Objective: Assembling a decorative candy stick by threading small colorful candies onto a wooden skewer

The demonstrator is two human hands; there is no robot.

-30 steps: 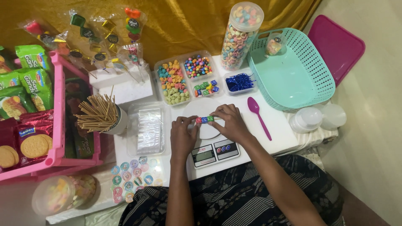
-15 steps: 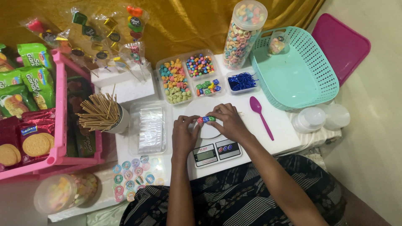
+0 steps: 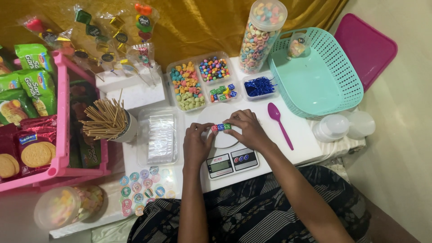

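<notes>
While the person is sitting at the white table (image 3: pixel 297 135), honestly not much is changing from a second ago: both hands are staying put over the little kitchen scale (image 3: pixel 227 157), and the only shift I'm catching is the camera drifting a touch. So the fiddly bit is still going on, I'd guess, nothing finished yet.

Going by size: the teal basket (image 3: pixel 315 85) is sitting off to the right with one small candy cup inside, the pink crate (image 3: pixel 63 108) of snack packs on the left, the tall jar of cereal rings (image 3: pixel 261 36) at the back, then the divided candy tray (image 3: pixel 198 83).

The left hand (image 3: pixel 197 146) and the right hand (image 3: pixel 247 130) are each pinching an end of a short row of coloured cube candies (image 3: pixel 221 127), holding it just above the scale's round plate. It might be threaded on a stick, but it's too small to tell. The purple spoon (image 3: pixel 279 123) is lying untouched just beside the right hand.
</notes>
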